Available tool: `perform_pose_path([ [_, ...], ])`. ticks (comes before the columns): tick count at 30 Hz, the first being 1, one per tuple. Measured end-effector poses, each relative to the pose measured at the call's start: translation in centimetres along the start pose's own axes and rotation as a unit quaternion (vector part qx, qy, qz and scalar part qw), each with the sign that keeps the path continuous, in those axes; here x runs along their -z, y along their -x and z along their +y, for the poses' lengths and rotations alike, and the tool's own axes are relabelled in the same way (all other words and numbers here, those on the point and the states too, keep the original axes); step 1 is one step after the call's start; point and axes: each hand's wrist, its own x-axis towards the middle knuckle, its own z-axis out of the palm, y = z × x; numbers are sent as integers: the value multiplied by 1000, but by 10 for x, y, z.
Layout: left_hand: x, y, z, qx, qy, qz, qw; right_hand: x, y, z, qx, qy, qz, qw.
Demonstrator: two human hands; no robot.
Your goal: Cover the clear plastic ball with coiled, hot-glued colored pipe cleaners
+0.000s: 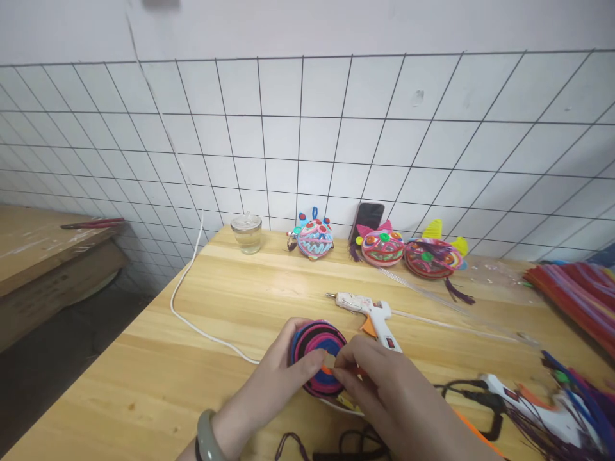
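A round disc of coiled chenille stems (317, 334), in rings of blue, pink and black, is held just above the wooden table. My left hand (283, 378) wraps its left side, with the thumb pressed near the middle. At the disc's centre a small tan patch shows beside the end of an orange chenille stem (327, 370). My right hand (389, 384) pinches this orange stem; an orange length also emerges beyond the wrist. Past the hands lies a white glue gun (368, 308) with an orange trigger, its nozzle towards the left.
Along the tiled wall stand a lidded glass cup (246, 235), a phone (369, 216) and three decorated round faces (314, 239). A white cord (180, 307) crosses the left side. At right are a second glue gun (542, 410), tassels and bundled red stems (574, 294).
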Motion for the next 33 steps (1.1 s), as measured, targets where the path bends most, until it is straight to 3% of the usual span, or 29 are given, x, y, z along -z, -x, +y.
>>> perform_pose_path([
  [7, 2, 1, -3, 18, -32, 1, 999, -12, 0, 1, 10, -11, 15, 1000],
  [14, 2, -1, -2, 12, -17, -8, 1000, -3, 1, 0, -16, -30, 6, 999],
  [22, 1, -2, -5, -5, 51, -52, 997, -7, 0, 2, -24, -52, 6, 998],
  [33, 7, -1, -6, -31, -9, -21, 999, -2, 2, -2, -55, -147, -42, 987],
])
